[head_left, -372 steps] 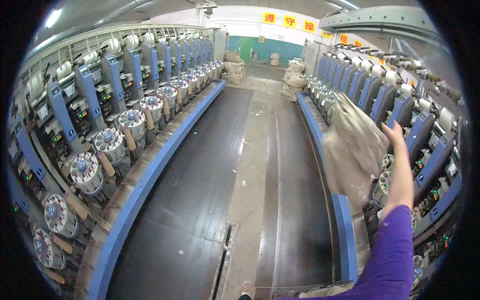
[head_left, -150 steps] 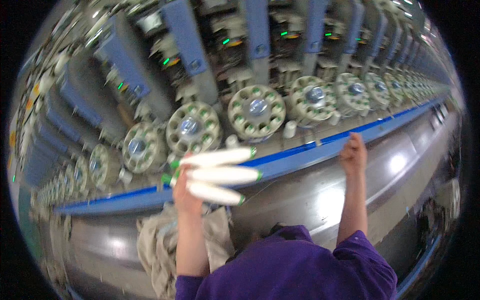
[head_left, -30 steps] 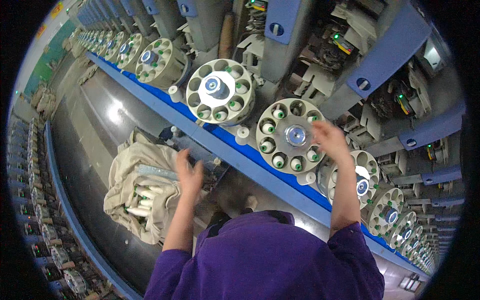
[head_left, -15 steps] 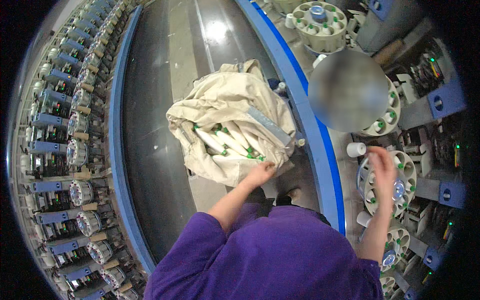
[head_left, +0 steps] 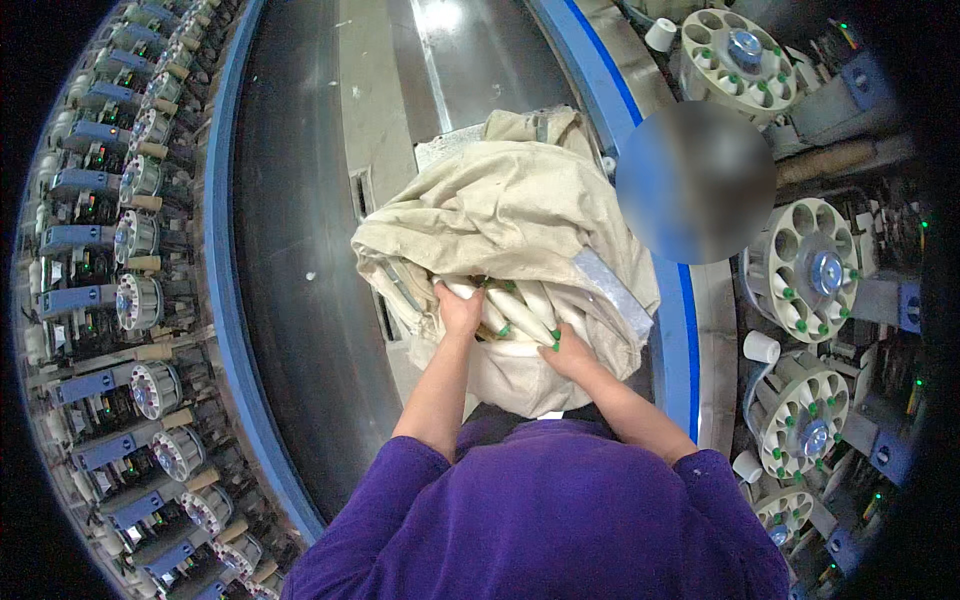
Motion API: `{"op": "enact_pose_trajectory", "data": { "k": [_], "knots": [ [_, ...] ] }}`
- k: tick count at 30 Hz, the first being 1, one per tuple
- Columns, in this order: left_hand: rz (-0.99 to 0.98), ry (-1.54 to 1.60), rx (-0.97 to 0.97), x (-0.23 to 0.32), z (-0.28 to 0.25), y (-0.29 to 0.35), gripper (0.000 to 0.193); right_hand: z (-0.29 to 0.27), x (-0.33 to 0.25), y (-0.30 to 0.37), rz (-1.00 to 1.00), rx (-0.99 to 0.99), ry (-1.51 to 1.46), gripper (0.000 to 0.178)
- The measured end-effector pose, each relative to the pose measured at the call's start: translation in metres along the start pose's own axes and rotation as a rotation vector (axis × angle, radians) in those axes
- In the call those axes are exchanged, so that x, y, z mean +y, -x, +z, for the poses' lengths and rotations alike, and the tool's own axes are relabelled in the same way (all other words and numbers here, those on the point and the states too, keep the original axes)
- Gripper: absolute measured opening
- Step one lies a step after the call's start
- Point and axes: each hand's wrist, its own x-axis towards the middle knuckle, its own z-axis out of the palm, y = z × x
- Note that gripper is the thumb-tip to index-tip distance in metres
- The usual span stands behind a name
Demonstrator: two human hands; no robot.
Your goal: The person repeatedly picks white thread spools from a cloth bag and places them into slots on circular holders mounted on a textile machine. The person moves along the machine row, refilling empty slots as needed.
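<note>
A large cream cloth sack (head_left: 480,205) stands in front of me with its mouth folded open. Inside lie several white yarn bobbins (head_left: 527,318) with green ends. Both my hands reach into the opening. My left hand (head_left: 461,308) is closed round a white bobbin at the left of the pile, its fingertips partly hidden among the yarn. At the right side, my right hand (head_left: 571,353) has its fingers closed at the green end of another bobbin; part of that grip is hidden by the hand itself.
Winding machines with round bobbin magazines (head_left: 805,270) line the right side, beyond a blue rail (head_left: 672,300). More winding units (head_left: 140,300) run along the left behind another blue rail (head_left: 222,300). White yarn cones (head_left: 761,347) stick out beside the right magazines. A blurred disc covers part of the right.
My right hand has come from the magazine at the right down into the sack. My left hand has moved from the sack's near rim in among the bobbins.
</note>
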Motion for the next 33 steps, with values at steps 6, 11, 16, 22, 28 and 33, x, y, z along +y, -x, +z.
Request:
{"op": "enact_pose_trajectory", "data": {
  "k": [6,11,16,22,28,33],
  "knots": [
    [-0.43,0.553,-0.403,-0.001,-0.061,-0.023,0.044,0.001,-0.011,-0.017,-0.056,-0.007,-0.074,0.066],
    [-0.564,0.628,-0.474,0.002,-0.114,-0.034,0.031,-0.012,-0.019,-0.017,-0.1,-0.067,-0.084,0.055],
    [0.092,-0.254,-0.491,0.064,-0.064,-0.066,0.054,-0.021,-0.023,0.003,-0.153,-0.204,-0.105,0.047],
    [0.465,-0.003,-0.509,0.166,-0.05,-0.123,0.04,-0.062,-0.006,0.044,-0.068,0.112,-0.213,0.039],
    [1.138,-0.434,-0.989,0.172,-0.043,-0.006,0.047,-0.123,-0.017,0.079,-0.35,0.348,0.002,0.034],
    [1.245,-0.43,-1.155,0.216,-0.024,0.056,0.041,-0.195,-0.047,0.114,-0.344,0.234,0.039,0.041]
  ]
}}
